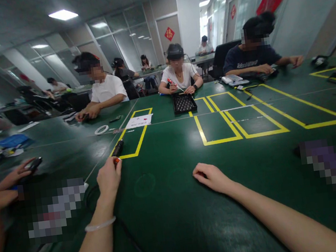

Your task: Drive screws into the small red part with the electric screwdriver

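Observation:
My left hand (pixel 109 177) reaches forward over the green table, its fingers closed on the near end of a black cylindrical tool (pixel 117 148). An orange part of that tool shows by the fingertips; its exact kind is unclear. The tool's far end points away from me, over a yellow-taped rectangle (pixel 137 154). Resting on the table to the right, my right hand (pixel 211 176) has its fingers curled in, and nothing shows in it.
A black cable (pixel 129 237) runs beneath my left forearm. Another person's hand (pixel 20 173) holds a dark object at the left. Across the table, a person works over a black tray (pixel 185 103). A white paper (pixel 139 121) and a white ring (pixel 101 129) lie ahead.

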`<state>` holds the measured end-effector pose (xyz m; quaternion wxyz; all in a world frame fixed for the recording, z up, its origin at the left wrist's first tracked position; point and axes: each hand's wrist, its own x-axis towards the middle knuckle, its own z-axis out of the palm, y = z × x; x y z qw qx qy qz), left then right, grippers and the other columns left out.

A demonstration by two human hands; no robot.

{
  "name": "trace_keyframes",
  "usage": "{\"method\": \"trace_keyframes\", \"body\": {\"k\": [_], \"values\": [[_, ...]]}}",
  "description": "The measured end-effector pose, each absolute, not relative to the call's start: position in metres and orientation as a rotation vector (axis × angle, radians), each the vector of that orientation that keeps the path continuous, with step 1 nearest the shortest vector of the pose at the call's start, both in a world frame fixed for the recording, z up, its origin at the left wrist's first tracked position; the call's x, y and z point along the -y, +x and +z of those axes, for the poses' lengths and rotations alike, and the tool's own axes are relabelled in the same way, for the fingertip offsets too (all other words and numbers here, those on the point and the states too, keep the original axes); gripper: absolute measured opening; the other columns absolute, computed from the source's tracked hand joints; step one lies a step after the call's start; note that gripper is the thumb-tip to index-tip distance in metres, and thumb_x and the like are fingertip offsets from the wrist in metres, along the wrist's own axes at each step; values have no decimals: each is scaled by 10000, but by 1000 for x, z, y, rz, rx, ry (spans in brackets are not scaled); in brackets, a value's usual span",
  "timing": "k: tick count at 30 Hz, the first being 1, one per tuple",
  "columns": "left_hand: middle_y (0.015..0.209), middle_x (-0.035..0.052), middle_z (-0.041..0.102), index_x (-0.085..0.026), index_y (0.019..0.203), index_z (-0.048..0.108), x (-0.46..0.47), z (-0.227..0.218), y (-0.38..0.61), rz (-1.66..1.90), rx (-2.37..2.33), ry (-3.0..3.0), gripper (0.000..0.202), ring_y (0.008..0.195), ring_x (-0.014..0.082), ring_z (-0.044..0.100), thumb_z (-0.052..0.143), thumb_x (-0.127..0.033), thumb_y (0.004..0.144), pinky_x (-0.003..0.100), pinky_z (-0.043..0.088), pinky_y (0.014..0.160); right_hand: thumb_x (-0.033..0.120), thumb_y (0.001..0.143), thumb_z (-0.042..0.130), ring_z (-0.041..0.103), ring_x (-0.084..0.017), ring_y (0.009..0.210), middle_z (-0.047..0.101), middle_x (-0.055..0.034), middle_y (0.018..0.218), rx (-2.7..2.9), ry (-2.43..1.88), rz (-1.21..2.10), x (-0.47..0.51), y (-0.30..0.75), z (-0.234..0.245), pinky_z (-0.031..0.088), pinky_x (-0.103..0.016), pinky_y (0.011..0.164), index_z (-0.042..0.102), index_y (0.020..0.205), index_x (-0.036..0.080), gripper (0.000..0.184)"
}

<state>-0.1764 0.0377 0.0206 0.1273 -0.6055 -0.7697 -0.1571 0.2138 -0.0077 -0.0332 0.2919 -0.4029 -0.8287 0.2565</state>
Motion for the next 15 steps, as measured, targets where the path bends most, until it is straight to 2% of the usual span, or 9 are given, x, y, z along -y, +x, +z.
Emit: {"method": "trace_keyframes", "body": {"k": [4, 6, 8, 11, 13, 15], "values": [[1103, 94, 648, -174, 1135, 588, -37, 29, -110, -753, 1974, -2419, 360, 990, 228, 603, 421, -400, 911, 321, 438, 865, 244, 901, 550, 501, -140, 664, 530, 4, 689, 2234, -1085, 671, 7, 213, -34, 353, -242, 614, 524, 685, 173, 228], [1153, 84, 629, -189, 1223, 567, -32, 32, -70, -789, 1854, -2762, 395, 1036, 211, 584, 404, -394, 926, 317, 429, 898, 234, 896, 551, 498, -133, 644, 522, 16, 677, 2201, -1088, 713, 7, 213, -35, 353, -238, 608, 531, 726, 176, 181], [1083, 73, 641, -199, 1350, 473, -25, 33, -35, -735, 1753, -3111, 466, 970, 188, 592, 407, -390, 931, 304, 441, 860, 208, 887, 550, 501, -122, 615, 524, 32, 678, 2125, -1075, 802, 8, 213, -35, 365, -228, 599, 554, 884, 183, 26], [865, 16, 631, -195, 1482, 242, -16, 28, 1, -595, 1649, -3584, 608, 768, 134, 580, 436, -352, 927, 271, 454, 745, 194, 878, 553, 521, -113, 600, 555, 40, 714, 2031, -984, 940, 11, 213, -34, 393, -213, 589, 499, 1142, 194, 270], [829, 5, 609, -182, 1501, 161, -13, 20, 12, -565, 1628, -3809, 677, 729, 119, 566, 467, -336, 917, 265, 457, 716, 199, 889, 538, 533, -113, 620, 592, 21, 760, 2028, -900, 977, 12, 213, -32, 406, -211, 600, 514, 1155, 195, 267], [846, 20, 607, -169, 1505, 129, -12, 12, 15, -593, 1687, -3952, 723, 739, 124, 576, 497, -336, 906, 276, 467, 710, 216, 912, 513, 538, -113, 640, 625, 3, 789, 2052, -841, 991, 13, 212, -30, 409, -214, 620, 573, 1066, 190, 167]]}}
